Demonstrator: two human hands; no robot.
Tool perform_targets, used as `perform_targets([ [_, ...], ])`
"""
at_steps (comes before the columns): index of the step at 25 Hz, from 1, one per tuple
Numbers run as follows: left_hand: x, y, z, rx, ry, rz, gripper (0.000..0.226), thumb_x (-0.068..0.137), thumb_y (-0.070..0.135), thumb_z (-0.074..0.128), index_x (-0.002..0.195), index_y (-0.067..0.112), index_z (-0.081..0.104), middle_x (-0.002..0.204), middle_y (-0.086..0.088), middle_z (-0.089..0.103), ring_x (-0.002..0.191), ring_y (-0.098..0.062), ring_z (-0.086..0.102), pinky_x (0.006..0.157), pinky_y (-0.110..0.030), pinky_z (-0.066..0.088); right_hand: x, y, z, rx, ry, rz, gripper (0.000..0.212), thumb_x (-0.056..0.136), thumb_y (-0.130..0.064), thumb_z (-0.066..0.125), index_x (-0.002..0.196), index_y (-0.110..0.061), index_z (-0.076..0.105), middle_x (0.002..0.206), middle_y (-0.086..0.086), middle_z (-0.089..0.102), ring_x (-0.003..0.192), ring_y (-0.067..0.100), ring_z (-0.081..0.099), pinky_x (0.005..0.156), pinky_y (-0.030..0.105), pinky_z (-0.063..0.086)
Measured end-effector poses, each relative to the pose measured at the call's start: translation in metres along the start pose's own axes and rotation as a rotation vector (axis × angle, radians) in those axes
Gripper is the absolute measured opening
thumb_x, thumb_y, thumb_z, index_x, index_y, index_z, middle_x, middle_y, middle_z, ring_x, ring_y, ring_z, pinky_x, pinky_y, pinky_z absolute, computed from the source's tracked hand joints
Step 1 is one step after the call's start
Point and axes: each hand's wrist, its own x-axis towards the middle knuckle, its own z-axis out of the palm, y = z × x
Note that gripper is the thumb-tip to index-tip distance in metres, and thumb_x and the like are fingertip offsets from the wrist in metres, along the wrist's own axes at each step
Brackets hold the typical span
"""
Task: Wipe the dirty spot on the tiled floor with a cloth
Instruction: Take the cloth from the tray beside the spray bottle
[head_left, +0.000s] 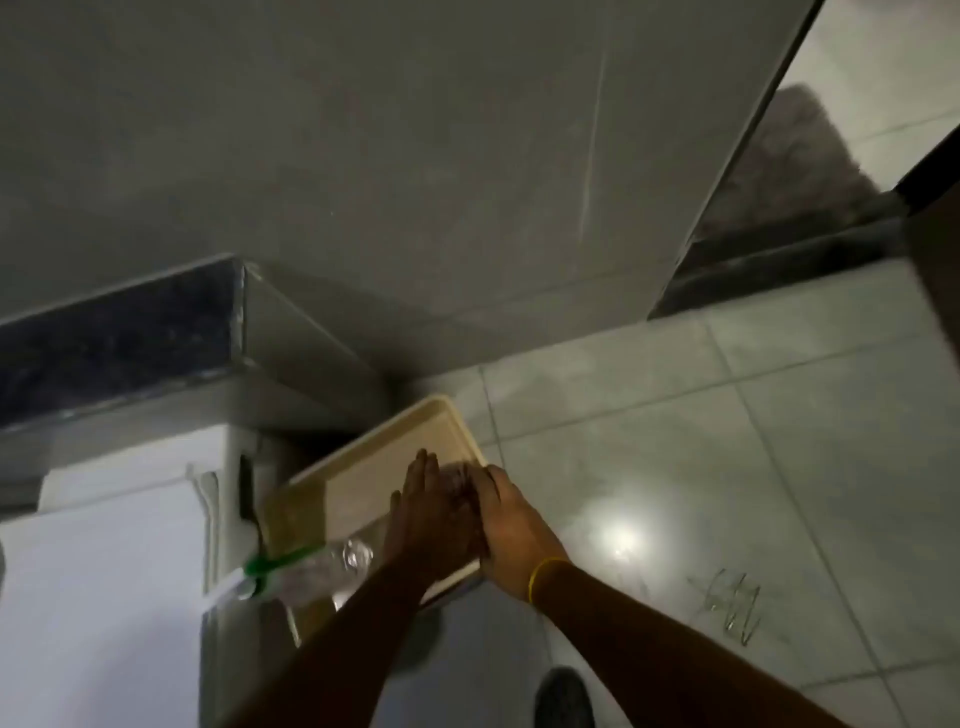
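Dim, soft-focus wide-angle frame: overhead light throws a white glare spot on the tiled floor (621, 540), the wall (363, 156) is murky, and straight edges bow outward.

Cream tray (363, 467), pale grey floor (727, 415)

Both arms extended forward, left hand (423, 512) flat, right hand (511, 530) seemingly cupped, hands touching

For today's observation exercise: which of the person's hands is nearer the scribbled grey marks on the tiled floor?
Right. The right hand is on the marks' side; the left hand is beyond it.
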Motion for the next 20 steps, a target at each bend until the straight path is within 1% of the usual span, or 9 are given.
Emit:
perform_targets([
  [2,0.024,-0.023,0.033,-0.276,0.071,-0.111,0.045,0.094,0.036,0.067,0.138,0.030,0.061,0.136,-0.006,0.071,0.129,-0.030,0.065,0.098,-0.037,0.056,0.032,0.018,0.045,-0.062,-0.004,0.029,0.080,0.099,-0.016,0.066,0.168,-0.010,0.024,0.173,0.013,0.030,0.157,0.034,0.038,0.127,0.045,0.038],
  [3,0.035,-0.033,0.045,-0.350,0.107,-0.213,0.037,0.092,0.036,0.071,0.128,0.025,0.066,0.121,-0.008,0.077,0.116,-0.033,0.072,0.090,-0.036,0.058,0.047,0.023,0.061,-0.069,0.002,0.120,0.076,0.104,-0.018,0.060,0.168,-0.008,0.022,0.174,0.016,0.030,0.158,0.035,0.037,0.128,0.047,0.036],
  [5,0.057,-0.056,0.073,-0.360,0.103,-0.477,0.051,0.093,0.039,0.072,0.130,0.004,0.062,0.122,-0.022,0.074,0.113,-0.041,0.071,0.096,-0.042,0.057,0.080,0.037,0.091,-0.152,0.044,0.264,0.063,0.112,-0.024,0.045,0.170,-0.013,0.022,0.168,0.022,0.039,0.147,0.040,0.049,0.120,0.051,0.043],
  [8,0.072,-0.077,0.097,-0.386,0.103,-0.645,0.063,0.092,0.041,0.072,0.129,-0.008,0.056,0.123,-0.025,0.070,0.110,-0.043,0.070,0.094,-0.044,0.057,0.107,0.056,0.115,-0.306,0.014,0.263,0.057,0.115,-0.033,0.033,0.169,-0.015,0.025,0.163,0.026,0.042,0.141,0.047,0.052,0.110,0.055,0.047],
  [11,0.084,-0.084,0.101,-0.617,0.132,-0.717,0.045,0.091,0.028,0.075,0.116,-0.008,0.064,0.113,-0.023,0.071,0.094,-0.037,0.071,0.070,-0.039,0.058,0.121,0.066,0.124,-0.279,0.133,0.330,0.063,0.110,-0.063,0.030,0.138,-0.019,0.066,0.130,0.016,0.073,0.112,0.036,0.070,0.089,0.041,0.049],
  [13,0.082,-0.082,0.101,-0.751,0.137,-0.737,0.021,0.093,0.009,0.070,0.103,-0.009,0.066,0.108,-0.024,0.069,0.092,-0.037,0.070,0.067,-0.037,0.060,0.121,0.062,0.120,-0.195,0.134,0.352,0.069,0.108,-0.068,0.029,0.124,-0.019,0.074,0.108,0.011,0.077,0.084,0.027,0.067,0.081,0.035,0.044],
  [14,0.079,-0.079,0.098,-0.784,0.155,-0.717,0.009,0.093,0.005,0.068,0.092,-0.005,0.066,0.100,-0.023,0.068,0.085,-0.035,0.070,0.062,-0.035,0.059,0.116,0.058,0.112,-0.166,0.145,0.332,0.063,0.108,-0.065,0.035,0.126,-0.018,0.073,0.105,0.011,0.075,0.082,0.025,0.066,0.081,0.036,0.046],
  [16,0.070,-0.071,0.090,-0.741,0.224,-0.624,0.013,0.093,0.010,0.066,0.080,0.007,0.065,0.088,-0.018,0.068,0.070,-0.029,0.065,0.055,-0.033,0.058,0.097,0.050,0.087,-0.116,0.077,0.220,0.043,0.101,-0.041,0.065,0.135,-0.015,0.063,0.121,0.015,0.071,0.106,0.034,0.068,0.090,0.044,0.055],
  [20,0.039,-0.029,0.065,-0.766,0.396,-0.411,0.025,0.084,0.020,0.068,0.109,0.020,0.065,0.096,-0.009,0.069,0.083,-0.025,0.068,0.070,-0.031,0.053,0.049,0.046,0.038,0.181,0.125,0.002,0.065,0.083,-0.001,0.082,0.142,-0.011,0.054,0.142,0.019,0.057,0.129,0.039,0.061,0.105,0.052,0.056],
])
